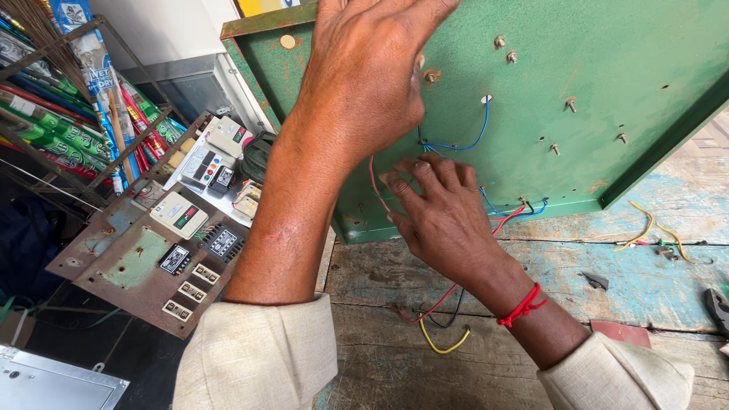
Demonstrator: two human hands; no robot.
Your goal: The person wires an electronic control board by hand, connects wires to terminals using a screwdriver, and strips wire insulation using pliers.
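**Both hands on the back of the green panel**

We had the large green-painted metal panel (607,68) propped upright on the worn wooden table (531,304), its rear face towards us, studded with small bolts. Our left hand (364,76) lay flat against the panel's upper part, fingers spread and holding nothing. Our right hand (440,216), a red thread at the wrist, rested lower on the panel with its fingertips drawn together near a thin red wire (376,186); we could not tell whether that grip was actually pinched on the wire. Blue wires (478,133) ran out of holes in the panel just beside that hand, and a yellow wire (444,345) lay loose on the table below the panel. Left of the panel stood a rusty board of switches and meters (163,254).

In our judgement the panel could tip or slide if the left hand eased off, and a hard tug could pull the thin wires from their holes or chafe them on the metal edges.
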